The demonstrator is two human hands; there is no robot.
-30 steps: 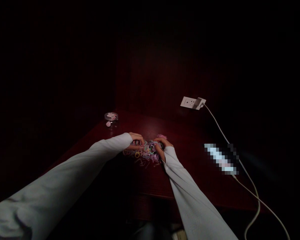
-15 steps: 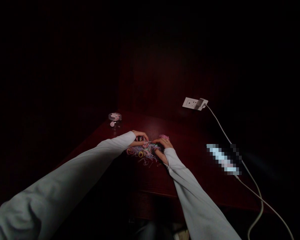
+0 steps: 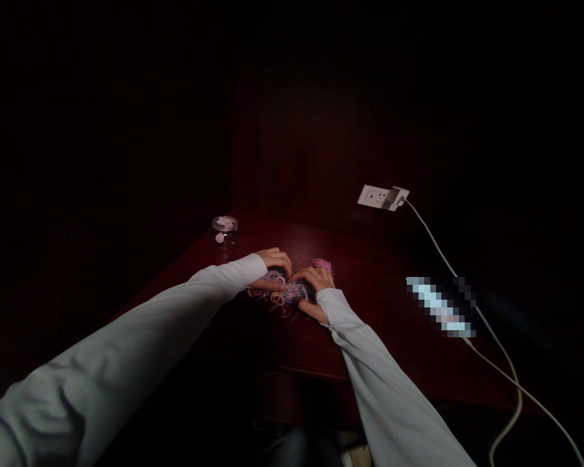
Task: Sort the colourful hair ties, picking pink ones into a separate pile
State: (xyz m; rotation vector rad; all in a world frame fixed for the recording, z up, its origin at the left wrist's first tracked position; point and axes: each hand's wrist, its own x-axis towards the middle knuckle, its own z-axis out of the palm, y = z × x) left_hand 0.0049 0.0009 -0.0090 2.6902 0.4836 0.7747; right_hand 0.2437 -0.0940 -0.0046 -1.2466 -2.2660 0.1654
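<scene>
A heap of thin, pastel-coloured bands and small rings, which look like hair ties (image 3: 277, 299), lies on the dark red table. My left hand (image 3: 275, 264) curls over its left side, fingers along the far edge and thumb on the near side. From the right, my right hand (image 3: 315, 280) cups the heap likewise, its fingertips close to those of the left. Both hands are closed round part of the heap, and their palms hide much of it. Just behind my right hand sits a small pink bundle (image 3: 323, 264).
At the back left stands a clear jar (image 3: 224, 227) with pink pieces in it. A pixelated bright phone-like object (image 3: 438, 306) lies on the right, with a white cable (image 3: 509, 383) nearby. A plug fills part of the wall socket (image 3: 377, 197). The surroundings are very dark.
My hands have drawn slightly closer together over the heap, which is now more compact, with fewer strands spread at its near edge. The view has shifted a little.
</scene>
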